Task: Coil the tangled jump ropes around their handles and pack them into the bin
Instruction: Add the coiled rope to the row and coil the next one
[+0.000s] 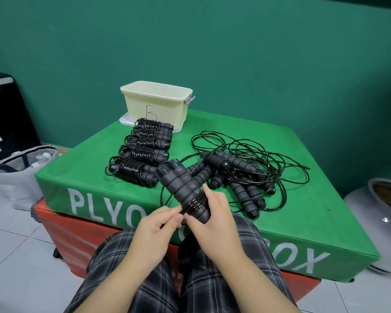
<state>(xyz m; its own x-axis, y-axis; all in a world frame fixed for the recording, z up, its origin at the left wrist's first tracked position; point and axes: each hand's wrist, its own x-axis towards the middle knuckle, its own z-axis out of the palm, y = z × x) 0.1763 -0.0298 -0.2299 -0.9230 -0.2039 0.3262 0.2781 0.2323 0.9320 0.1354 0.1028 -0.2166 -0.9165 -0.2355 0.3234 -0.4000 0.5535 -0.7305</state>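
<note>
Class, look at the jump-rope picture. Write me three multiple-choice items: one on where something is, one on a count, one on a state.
1. Where does the cream bin stand?
A. On the far corner of the green box
B. On the floor
C. On the person's lap

2. How many coiled ropes lie in the row before the bin?
A. Two
B. Five
C. Nine

3. What are the hands doing?
A. Resting flat
B. Winding cord round paired handles
C. Lifting the bin

Answers: 1 A, the bin sits at the box's back edge. 2 B, five bundles show. 3 B, the left hand pinches the cord while the right hand grips the handles.
</note>
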